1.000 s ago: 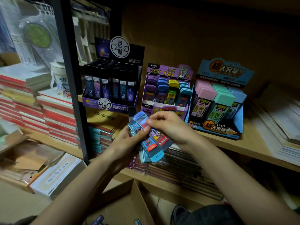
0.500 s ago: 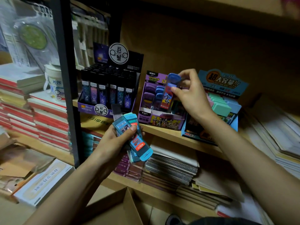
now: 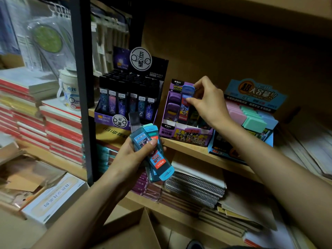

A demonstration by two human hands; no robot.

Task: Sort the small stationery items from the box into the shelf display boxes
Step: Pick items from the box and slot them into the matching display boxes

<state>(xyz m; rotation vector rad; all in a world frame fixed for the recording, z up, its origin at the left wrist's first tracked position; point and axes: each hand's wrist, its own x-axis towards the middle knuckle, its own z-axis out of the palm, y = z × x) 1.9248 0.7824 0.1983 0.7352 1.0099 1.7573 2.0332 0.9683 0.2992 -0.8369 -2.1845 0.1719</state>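
Observation:
My left hand (image 3: pixel 131 157) grips a fanned bundle of teal and blue lead cases (image 3: pixel 154 153) in front of the shelf edge, thumb pressed on the top one. My right hand (image 3: pixel 210 103) pinches a single blue-capped lead case (image 3: pixel 186 103) upright over the purple display box (image 3: pixel 185 135), its lower end down among the purple cases standing in the box. The open cardboard box (image 3: pixel 136 229) sits low at the bottom of the view, with its contents hidden.
A black display box (image 3: pixel 115 121) of dark lead cases stands left of the purple one, a blue display box (image 3: pixel 269 139) of pastel erasers to its right. A black shelf post (image 3: pixel 84 105) rises at left. Stacked notebooks (image 3: pixel 59 133) and spiral pads (image 3: pixel 195 189) fill the lower shelves.
My right hand took one blue-capped case from the bundle, carried it up and right to the purple display box, and has lowered it among the cases there. My left hand held steady.

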